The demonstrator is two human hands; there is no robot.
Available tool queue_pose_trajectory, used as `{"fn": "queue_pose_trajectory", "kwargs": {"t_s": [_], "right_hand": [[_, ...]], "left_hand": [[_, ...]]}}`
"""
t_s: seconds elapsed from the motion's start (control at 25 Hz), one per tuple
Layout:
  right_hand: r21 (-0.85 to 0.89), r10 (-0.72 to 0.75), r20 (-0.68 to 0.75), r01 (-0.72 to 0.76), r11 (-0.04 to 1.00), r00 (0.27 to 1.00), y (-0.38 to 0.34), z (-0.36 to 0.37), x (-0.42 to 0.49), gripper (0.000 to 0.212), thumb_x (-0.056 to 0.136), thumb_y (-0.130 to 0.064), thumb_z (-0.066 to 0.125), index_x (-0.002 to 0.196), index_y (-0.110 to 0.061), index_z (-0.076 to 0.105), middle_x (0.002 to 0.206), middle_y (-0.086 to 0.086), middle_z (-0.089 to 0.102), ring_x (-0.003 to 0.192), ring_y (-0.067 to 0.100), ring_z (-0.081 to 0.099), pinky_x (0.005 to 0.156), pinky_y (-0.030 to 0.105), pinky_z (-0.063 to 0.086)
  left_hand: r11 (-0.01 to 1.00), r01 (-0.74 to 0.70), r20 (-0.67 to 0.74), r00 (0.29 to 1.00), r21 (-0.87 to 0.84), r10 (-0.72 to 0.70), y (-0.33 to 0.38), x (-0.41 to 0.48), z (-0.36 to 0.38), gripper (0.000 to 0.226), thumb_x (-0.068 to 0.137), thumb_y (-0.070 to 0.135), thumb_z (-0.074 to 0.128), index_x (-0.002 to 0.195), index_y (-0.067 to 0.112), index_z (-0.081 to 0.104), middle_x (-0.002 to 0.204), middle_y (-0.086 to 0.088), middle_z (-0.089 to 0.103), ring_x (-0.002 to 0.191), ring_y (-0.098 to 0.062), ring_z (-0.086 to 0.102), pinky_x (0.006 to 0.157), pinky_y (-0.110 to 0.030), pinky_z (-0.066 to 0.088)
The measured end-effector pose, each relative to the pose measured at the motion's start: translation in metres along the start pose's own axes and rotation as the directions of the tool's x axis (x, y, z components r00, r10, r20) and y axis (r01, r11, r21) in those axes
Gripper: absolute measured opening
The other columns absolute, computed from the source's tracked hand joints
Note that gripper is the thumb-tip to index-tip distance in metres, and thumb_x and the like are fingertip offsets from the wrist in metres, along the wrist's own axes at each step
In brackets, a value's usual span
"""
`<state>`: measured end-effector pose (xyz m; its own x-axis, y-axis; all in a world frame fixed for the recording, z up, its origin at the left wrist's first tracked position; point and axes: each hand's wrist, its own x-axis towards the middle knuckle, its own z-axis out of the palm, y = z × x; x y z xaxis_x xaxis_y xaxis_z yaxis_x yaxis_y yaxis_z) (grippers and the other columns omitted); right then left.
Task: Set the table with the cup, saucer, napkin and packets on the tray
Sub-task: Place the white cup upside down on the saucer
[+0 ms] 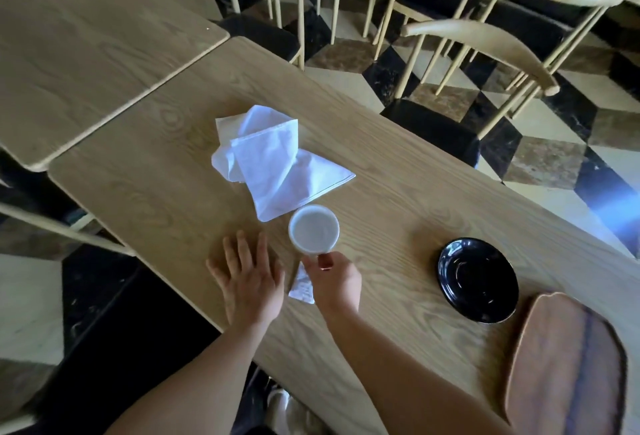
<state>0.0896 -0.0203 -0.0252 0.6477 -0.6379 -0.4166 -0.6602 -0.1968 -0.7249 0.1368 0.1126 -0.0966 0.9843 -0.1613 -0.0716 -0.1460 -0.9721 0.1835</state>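
My right hand (334,282) grips the handle of a white cup (314,229), which stands upright just below the napkin. The white cloth napkin (273,164) lies crumpled in the middle of the wooden table (398,171). A small white packet (302,286) lies between my two hands, partly hidden by my right hand. Flat on the table left of the cup rests my left hand (249,278), fingers spread and empty. A black saucer (478,280) sits to the right, with nothing on it. The brown wooden tray (568,365) lies at the lower right, holding nothing.
A second wooden table (86,39) adjoins at the upper left. Wooden chairs with dark seats (485,53) stand along the far side on a checkered floor. The near table edge runs diagonally under my forearms.
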Motion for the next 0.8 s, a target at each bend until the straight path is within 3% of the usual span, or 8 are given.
{"fn": "queue_pose_trajectory", "kwargs": {"t_s": [0.12,0.48,0.68,0.8], "right_hand": [[-0.004,-0.050,-0.061,0.049,0.999,0.997,0.003,0.000,-0.001,0.035,0.085,-0.038,0.068,0.068,-0.008,0.061,0.067,0.006,0.066,0.067,0.028,0.060,0.066,0.039,0.051],[0.015,-0.167,-0.148,0.171,0.985,0.975,0.017,-0.031,0.002,0.028,0.085,-0.032,0.072,0.065,-0.014,0.063,0.068,0.002,0.063,0.062,0.015,0.055,0.061,0.028,0.041],[-0.005,-0.228,-0.309,0.238,0.971,0.923,0.038,-0.090,0.000,0.021,0.082,-0.029,0.076,0.068,-0.014,0.069,0.064,0.000,0.064,0.062,0.018,0.057,0.062,0.030,0.044],[0.015,-0.195,-0.421,0.221,0.975,0.886,0.060,-0.137,0.000,0.024,0.083,-0.031,0.075,0.065,-0.018,0.067,0.063,-0.001,0.064,0.062,0.013,0.059,0.060,0.020,0.044]], "left_hand": [[1.000,0.006,-0.006,1.000,-0.002,-0.006,-0.001,0.000,0.001,0.061,0.090,0.047,0.032,0.146,0.022,0.034,0.155,-0.017,0.027,0.146,-0.039,0.014,0.111,-0.071,0.009],[1.000,0.014,-0.021,1.000,-0.009,-0.015,0.000,-0.001,-0.002,0.063,0.089,0.048,0.034,0.146,0.023,0.034,0.156,-0.016,0.027,0.146,-0.038,0.016,0.111,-0.069,0.011],[0.999,0.026,-0.031,0.999,-0.024,-0.027,-0.002,-0.002,-0.001,0.066,0.086,0.050,0.033,0.147,0.024,0.033,0.156,-0.015,0.027,0.146,-0.037,0.016,0.111,-0.069,0.013],[0.999,0.025,-0.046,0.999,-0.037,-0.027,-0.001,-0.002,0.000,0.064,0.085,0.050,0.033,0.145,0.024,0.035,0.155,-0.015,0.028,0.145,-0.037,0.017,0.111,-0.070,0.013]]}}
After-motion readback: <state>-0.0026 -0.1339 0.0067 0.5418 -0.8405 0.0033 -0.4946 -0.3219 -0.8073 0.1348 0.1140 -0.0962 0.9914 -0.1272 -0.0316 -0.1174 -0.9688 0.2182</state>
